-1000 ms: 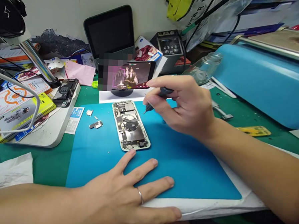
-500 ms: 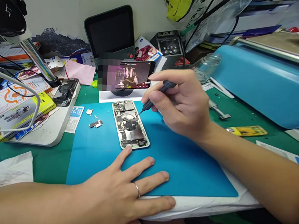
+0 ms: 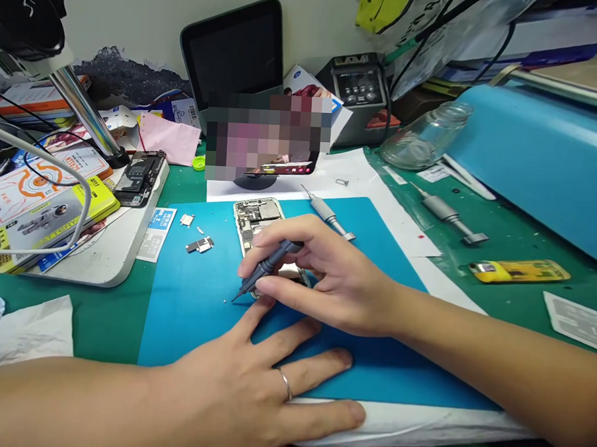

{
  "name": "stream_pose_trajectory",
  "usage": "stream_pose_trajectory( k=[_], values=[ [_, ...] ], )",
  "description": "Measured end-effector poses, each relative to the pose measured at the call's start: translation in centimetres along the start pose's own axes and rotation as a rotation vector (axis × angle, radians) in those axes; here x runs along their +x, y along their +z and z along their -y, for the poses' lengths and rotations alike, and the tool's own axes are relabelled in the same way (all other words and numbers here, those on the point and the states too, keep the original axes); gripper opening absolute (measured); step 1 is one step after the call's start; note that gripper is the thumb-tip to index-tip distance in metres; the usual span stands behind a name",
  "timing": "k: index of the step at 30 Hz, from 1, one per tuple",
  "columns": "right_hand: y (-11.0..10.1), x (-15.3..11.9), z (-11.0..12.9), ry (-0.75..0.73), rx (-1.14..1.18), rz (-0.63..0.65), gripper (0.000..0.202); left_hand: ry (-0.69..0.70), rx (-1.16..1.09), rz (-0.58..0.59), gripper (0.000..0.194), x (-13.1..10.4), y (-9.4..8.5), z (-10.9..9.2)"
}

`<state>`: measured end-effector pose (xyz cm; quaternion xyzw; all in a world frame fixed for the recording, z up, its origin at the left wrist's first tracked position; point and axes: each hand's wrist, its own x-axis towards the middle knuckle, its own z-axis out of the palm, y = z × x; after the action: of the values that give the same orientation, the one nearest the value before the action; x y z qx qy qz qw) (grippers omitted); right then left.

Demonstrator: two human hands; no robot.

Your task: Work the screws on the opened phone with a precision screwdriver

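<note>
My right hand (image 3: 320,271) grips a dark screwdriver (image 3: 266,270) between thumb and fingers. Its tip points down at the blue mat (image 3: 183,324), close to a tiny screw (image 3: 225,302). Behind that hand lies an opened phone (image 3: 259,211) with its inner parts bare; the hand covers most of its lower half. My left hand (image 3: 250,374) rests flat with fingers spread, its index fingertip at the phone's bottom edge, and a ring on one finger. Left of the phone lie a small metal bracket (image 3: 187,220) and a black-and-silver plate (image 3: 199,245).
A grey screwdriver (image 3: 326,213) lies beyond my right hand, another (image 3: 449,218) farther right. A glass jar (image 3: 428,133) lies on its side. Left stands a white platform (image 3: 111,267) bearing boxes and another opened phone (image 3: 139,178). A propped phone (image 3: 286,170), partly pixelated, stands behind.
My right hand has carried the screwdriver left and toward me, from the phone's right edge to the mat by its lower left corner. My left hand stays spread at the phone's bottom edge.
</note>
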<state>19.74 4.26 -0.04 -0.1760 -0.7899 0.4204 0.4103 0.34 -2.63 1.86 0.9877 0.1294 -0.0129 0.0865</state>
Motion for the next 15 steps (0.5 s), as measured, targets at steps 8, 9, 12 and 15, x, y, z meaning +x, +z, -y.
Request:
stream_pose_trajectory(
  k=[8, 9, 12, 15],
  values=[
    [0.26, 0.03, -0.10, 0.062, 0.039, 0.012, 0.028, 0.008, 0.004, 0.012, 0.060, -0.05, -0.08, 0.09],
    [0.25, 0.02, -0.10, 0.069, 0.046, 0.008, 0.027, 0.010, 0.003, 0.011, 0.061, -0.03, -0.05, 0.08],
    [0.22, 0.06, -0.04, 0.079, 0.059, 0.001, 0.025, 0.013, 0.000, -0.001, 0.060, 0.06, -0.04, 0.11],
    [0.25, 0.11, -0.05, 0.085, 0.084, 0.001, 0.023, 0.017, -0.007, 0.000, 0.061, 0.05, -0.23, 0.23]
  ],
)
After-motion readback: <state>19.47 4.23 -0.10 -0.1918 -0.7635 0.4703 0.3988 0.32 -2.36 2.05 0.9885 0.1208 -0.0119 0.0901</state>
